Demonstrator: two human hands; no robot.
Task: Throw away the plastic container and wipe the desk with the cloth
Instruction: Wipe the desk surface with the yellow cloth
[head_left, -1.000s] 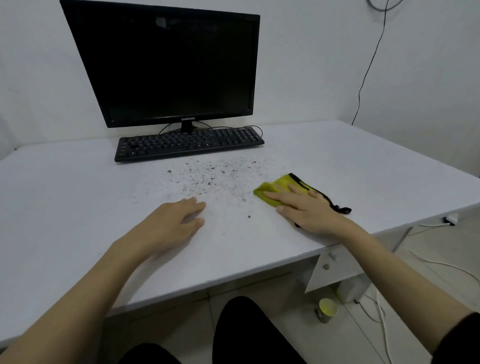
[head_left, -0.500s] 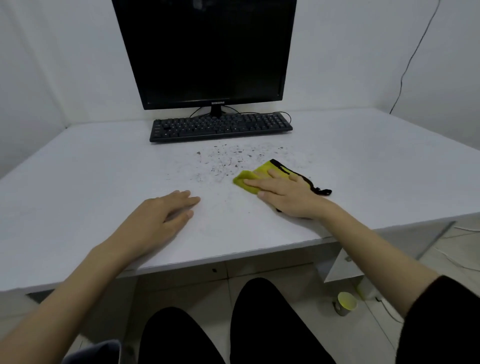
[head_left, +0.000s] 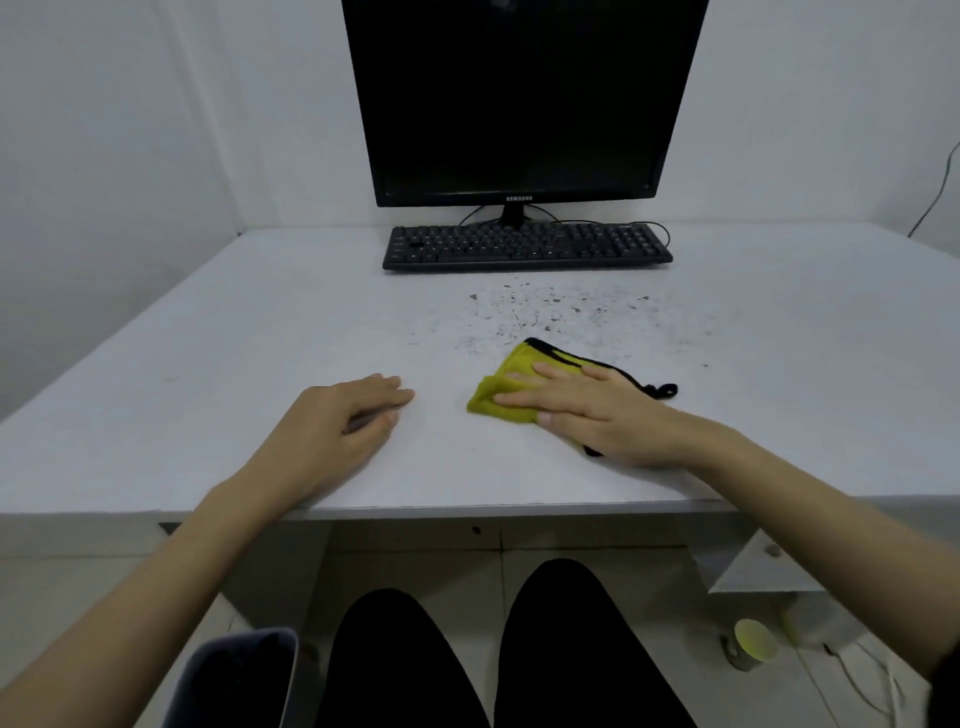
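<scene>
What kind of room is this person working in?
Probably a plain office or study corner: a dark monitor and black keyboard sit on a white desk against bare walls, with a bin on the floor below.

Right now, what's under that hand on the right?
Under the right hand is a yellow cloth with black trim, pressed flat on the desk. Part of the cloth and the desk beneath it are covered, so they cannot be seen.

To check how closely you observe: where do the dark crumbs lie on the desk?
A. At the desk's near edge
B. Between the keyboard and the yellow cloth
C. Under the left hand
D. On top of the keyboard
B: the crumbs are scattered on the desk just in front of the keyboard, beyond the yellow cloth under the right hand.
</scene>
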